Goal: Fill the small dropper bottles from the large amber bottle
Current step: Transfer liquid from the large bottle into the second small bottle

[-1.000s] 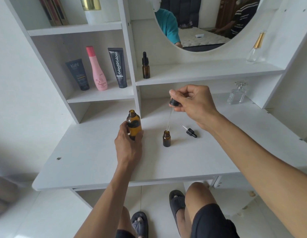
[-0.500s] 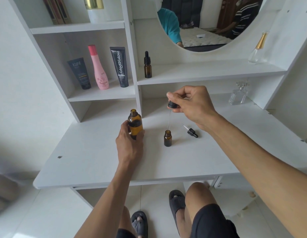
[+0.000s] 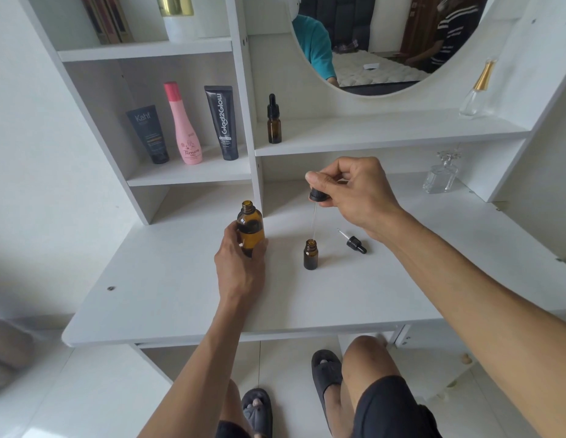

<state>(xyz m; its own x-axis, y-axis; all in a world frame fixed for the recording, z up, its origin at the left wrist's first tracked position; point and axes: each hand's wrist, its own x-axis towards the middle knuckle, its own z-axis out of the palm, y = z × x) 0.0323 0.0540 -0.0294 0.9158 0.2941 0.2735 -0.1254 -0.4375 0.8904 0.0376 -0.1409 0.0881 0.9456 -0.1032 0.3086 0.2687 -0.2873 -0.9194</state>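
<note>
The large amber bottle (image 3: 250, 227) stands uncapped on the white desk (image 3: 180, 295), and my left hand (image 3: 240, 260) grips its lower half. An open small amber dropper bottle (image 3: 310, 254) stands just to its right. My right hand (image 3: 354, 191) pinches the black cap of a long glass dropper (image 3: 315, 207), held upright with its tip right at the small bottle's mouth. A small black dropper cap (image 3: 354, 242) lies on the desk to the right. Another small dropper bottle (image 3: 274, 121), capped, stands on the shelf under the mirror.
Three cosmetic containers stand in the left cubby: a dark tube (image 3: 149, 134), a pink bottle (image 3: 183, 124) and a black tube (image 3: 223, 121). Clear glass perfume bottles stand at the right, one on the desk (image 3: 439, 175) and one on the shelf (image 3: 476, 90). My knees are under the desk.
The dropper in my right hand has risen slightly, so its tip is now at the small bottle's mouth instead of inside it. My left hand stays on the large bottle.
</note>
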